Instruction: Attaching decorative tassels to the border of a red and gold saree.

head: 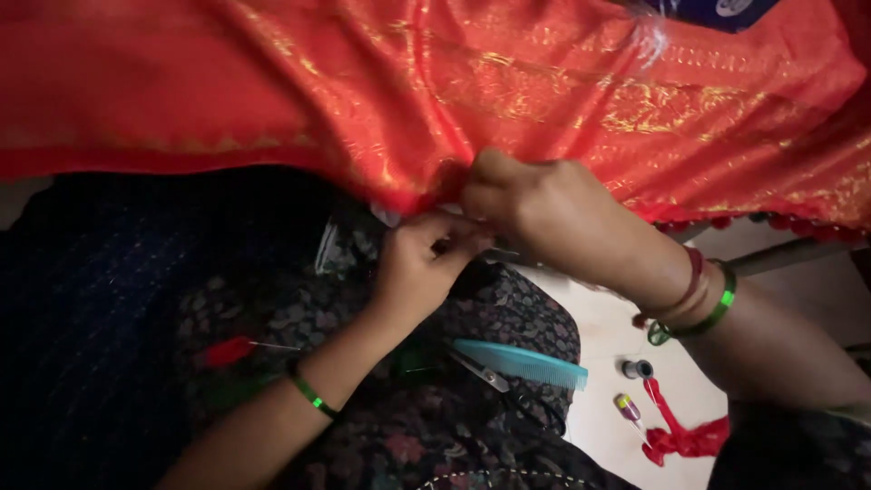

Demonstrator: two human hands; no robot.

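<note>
Where the red cloth (pixel 508 100) hangs, I see both hands pinch its hem: left hand (pixel 419 263) and right hand (pixel 535 204), fingers closed. I judge it light, soft, slippery; grip the edge.

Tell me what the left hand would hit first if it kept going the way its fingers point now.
The left hand points up and right toward the cloth edge. It would probably meet the right hand first, which it already touches, then the red-orange fabric just beyond. Depth is unclear.

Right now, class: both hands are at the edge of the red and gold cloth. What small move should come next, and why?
Probably draw the pinched bit taut: the left hand and right hand meet fingertip to fingertip at the hem of the red and gold cloth, pinching something too small to see.
</note>
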